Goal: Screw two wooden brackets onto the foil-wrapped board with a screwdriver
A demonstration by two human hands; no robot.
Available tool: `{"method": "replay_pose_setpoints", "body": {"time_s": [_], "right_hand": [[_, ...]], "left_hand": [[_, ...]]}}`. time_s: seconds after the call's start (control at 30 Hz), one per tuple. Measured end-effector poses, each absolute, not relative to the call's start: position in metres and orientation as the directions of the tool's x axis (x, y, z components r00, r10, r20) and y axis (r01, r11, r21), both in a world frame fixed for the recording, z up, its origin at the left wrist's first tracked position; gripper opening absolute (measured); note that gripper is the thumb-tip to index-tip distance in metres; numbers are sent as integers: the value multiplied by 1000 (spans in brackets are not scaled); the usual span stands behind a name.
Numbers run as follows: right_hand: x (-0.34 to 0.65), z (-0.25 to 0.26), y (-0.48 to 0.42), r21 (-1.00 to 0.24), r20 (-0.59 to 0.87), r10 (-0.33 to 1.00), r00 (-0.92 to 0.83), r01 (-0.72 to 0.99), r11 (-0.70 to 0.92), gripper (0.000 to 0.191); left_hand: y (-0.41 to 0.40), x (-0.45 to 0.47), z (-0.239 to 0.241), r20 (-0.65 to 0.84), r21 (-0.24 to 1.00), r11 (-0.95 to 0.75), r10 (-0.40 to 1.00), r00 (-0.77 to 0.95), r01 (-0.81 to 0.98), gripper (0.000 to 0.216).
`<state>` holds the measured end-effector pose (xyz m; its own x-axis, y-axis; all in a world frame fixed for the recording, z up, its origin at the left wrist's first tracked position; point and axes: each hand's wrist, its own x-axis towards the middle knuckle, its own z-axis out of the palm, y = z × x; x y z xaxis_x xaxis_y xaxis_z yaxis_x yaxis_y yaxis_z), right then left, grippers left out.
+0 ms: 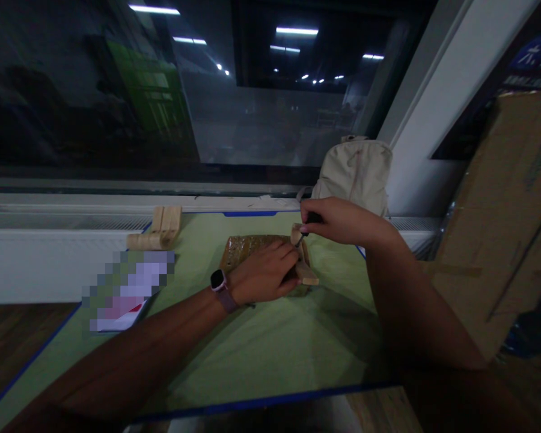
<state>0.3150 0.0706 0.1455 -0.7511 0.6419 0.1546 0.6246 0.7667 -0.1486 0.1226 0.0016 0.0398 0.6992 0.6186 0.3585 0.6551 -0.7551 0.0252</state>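
Observation:
In my right hand (327, 218) is a screwdriver (302, 238) with a dark handle, its thin shaft slanting down and left. The tip meets a curved light wooden piece (309, 275), though my fingers hide the exact contact. My left hand (270, 270), a watch on its wrist, lies over a glossy brown wooden board (237, 246) and grips the wooden piece at the board's right end. Part of the board and much of the piece are covered by that hand.
Light wooden parts (166, 225) stand at the table's far left corner, with a blurred packet or booklet (135, 288) nearer. A pale backpack (358, 168) leans by the window behind my right hand. Cardboard (500, 228) stands to the right. The green table (270, 361) has blue edges.

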Motion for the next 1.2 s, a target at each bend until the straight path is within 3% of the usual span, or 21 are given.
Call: {"method": "replay_pose_setpoints", "body": {"time_s": [0.1, 0.23, 0.33, 0.4, 0.47, 0.57, 0.63, 0.73, 0.9, 1.03, 1.2], "right_hand": [[305, 144, 66, -25, 165, 739, -654, 746, 666, 17], [289, 135, 66, 129, 279, 842, -463, 886, 445, 43], [283, 129, 70, 110, 349, 872, -344, 939, 326, 58], [286, 130, 73, 74, 351, 879, -322, 946, 317, 59], [294, 136, 73, 22, 371, 870, -325, 940, 341, 54], [312, 156, 67, -128, 539, 800, -263, 913, 387, 48], [322, 171, 61, -220, 655, 716, -240, 846, 485, 46], [329, 187, 50, -262, 731, 627, -270, 737, 623, 46], [328, 176, 20, -285, 765, 587, -265, 678, 677, 39], [334, 141, -13, -284, 754, 560, -344, 598, 749, 29], [335, 94, -38, -59, 767, 258, -588, 336, 940, 17]], "left_hand": [[1, 123, 41, 357, 20, -753, 620, 699, 657, 36], [0, 124, 43, 337, 21, -749, 629, 701, 662, 31], [-1, 124, 45, 330, 15, -747, 631, 702, 665, 30], [-1, 124, 45, 322, 12, -741, 638, 699, 671, 29], [0, 124, 46, 317, 20, -735, 648, 693, 678, 30], [0, 124, 45, 309, 67, -723, 670, 675, 687, 33], [1, 124, 45, 293, 107, -710, 691, 660, 696, 36], [2, 124, 47, 275, 143, -684, 722, 635, 715, 40], [-9, 109, 67, 283, 89, -728, 673, 684, 680, 37], [-42, 77, 77, 364, 42, -631, 732, 576, 775, 33], [-93, 50, 47, 263, 102, -476, 860, 437, 874, 30]]}}
